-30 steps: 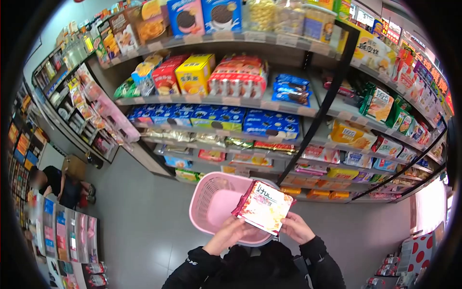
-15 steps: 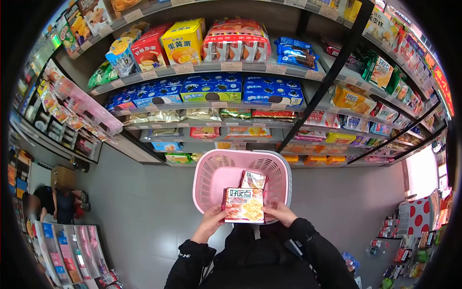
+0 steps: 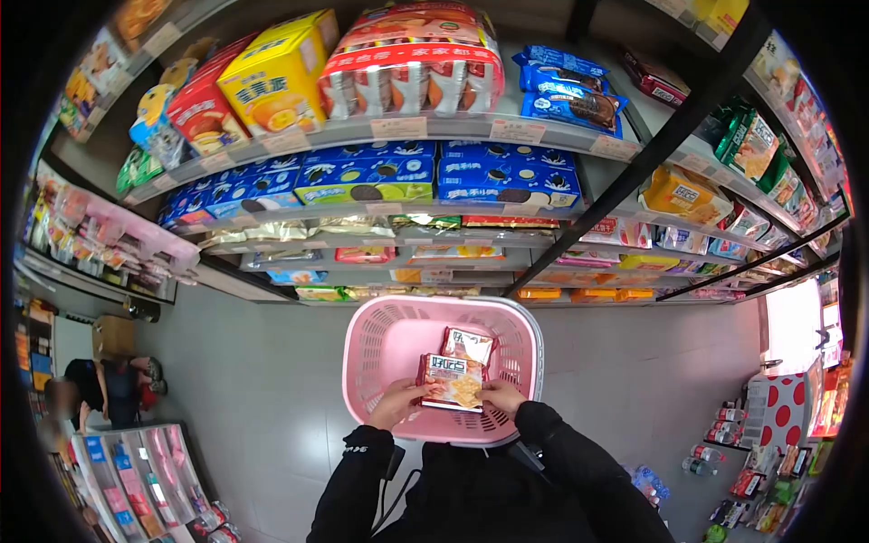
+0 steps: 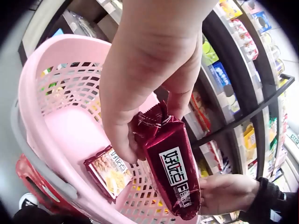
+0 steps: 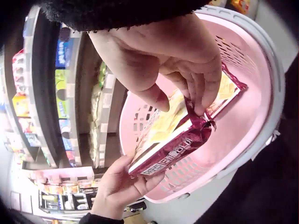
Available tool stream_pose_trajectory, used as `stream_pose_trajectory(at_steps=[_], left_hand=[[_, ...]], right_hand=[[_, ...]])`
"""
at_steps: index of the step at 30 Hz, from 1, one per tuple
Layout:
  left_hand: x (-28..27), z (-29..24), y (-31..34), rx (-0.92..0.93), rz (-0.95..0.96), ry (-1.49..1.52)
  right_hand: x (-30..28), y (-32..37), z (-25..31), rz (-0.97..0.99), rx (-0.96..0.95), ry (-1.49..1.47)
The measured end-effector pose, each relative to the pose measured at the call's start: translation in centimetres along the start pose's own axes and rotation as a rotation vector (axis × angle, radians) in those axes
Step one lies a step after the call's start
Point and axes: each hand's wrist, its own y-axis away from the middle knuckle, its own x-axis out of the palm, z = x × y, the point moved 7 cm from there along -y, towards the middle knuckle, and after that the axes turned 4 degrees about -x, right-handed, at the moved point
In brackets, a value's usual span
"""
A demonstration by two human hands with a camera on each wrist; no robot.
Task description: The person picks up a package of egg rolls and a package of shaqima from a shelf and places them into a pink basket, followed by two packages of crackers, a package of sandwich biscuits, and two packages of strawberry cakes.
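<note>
Over the pink basket [image 3: 362, 362], both hands hold a biscuit packet [image 3: 453, 385] with a dark red wrapper and a picture of biscuits on its face. My left hand [image 3: 396, 404] grips one crimped end, thumb and fingers on either side of it. At the opposite end my right hand [image 3: 502, 396] pinches the wrapper, its fingertips on the red crimp in the right wrist view. A second biscuit packet [image 4: 110, 172] of the same look lies inside the basket, partly overlapped by the held one in the head view.
Shelves [image 3: 380, 131] of boxed and bagged snacks stand in front, with a black post [image 3: 634, 154] between two sections. Grey floor [image 3: 262, 380] surrounds the basket. A person [image 3: 109, 389] sits at the far left near a display rack [image 3: 145, 480]. Bottles [image 3: 701, 460] stand at the right.
Both hands have lowered the packet toward the basket, from tilted at its right side to level over its lower middle. The view has tilted down and moved closer to the shelves.
</note>
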Motion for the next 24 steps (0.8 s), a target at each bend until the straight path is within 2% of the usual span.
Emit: stream_pose_trajectory(at_steps=[2,4,6,7,10,11,13,16,20,23,24], left_hand=[[-0.2,-0.1,-2.3,0.010,0.062,0.068],[-0.8,0.6,-5.0,-0.023,0.036,0.066],[-0.1,0.5,-7.4,0.029,0.128,0.101],[-0.3,0.6,-8.5,0.020,0.131,0.104],[-0.7,1.4,-11.5,-0.004,0.179,0.038],[-1.6,2.0,-12.8,-0.031,0.129,-0.008],[-3.6,3.6,-15.5,-0.067,0.082,-0.049],[-5.8,5.0,-18.5,0.030,0.028,-0.091],[-3.8,2.4,-18.0,0.165,0.042,-0.130],[-3.4,2.6,-17.7,0.211,0.055,-0.114],[-4.8,3.4,-17.5,0.226,-0.147,-0.198]], right_hand=[[-1.2,-1.6,-0.4,-0.097,0.080,-0.100],[-1.9,-2.3,-0.1,-0.073,0.111,-0.105],[-3.2,-3.8,-0.5,-0.191,0.053,0.019],[-3.8,-4.4,-1.3,-0.226,0.106,0.114],[-5.4,-9.4,-8.4,-0.325,0.082,0.173],[-5.8,-9.2,-7.3,-0.328,0.147,0.305],[-6.2,-10.9,-8.6,-0.330,0.151,0.257],[-6.3,-11.8,-7.7,-0.341,0.153,0.255],[-6.1,-12.2,-7.3,-0.328,0.037,0.199],[-6.1,-10.1,-4.4,-0.437,0.000,0.191],[-5.6,-9.7,-3.7,-0.398,-0.009,0.238]])
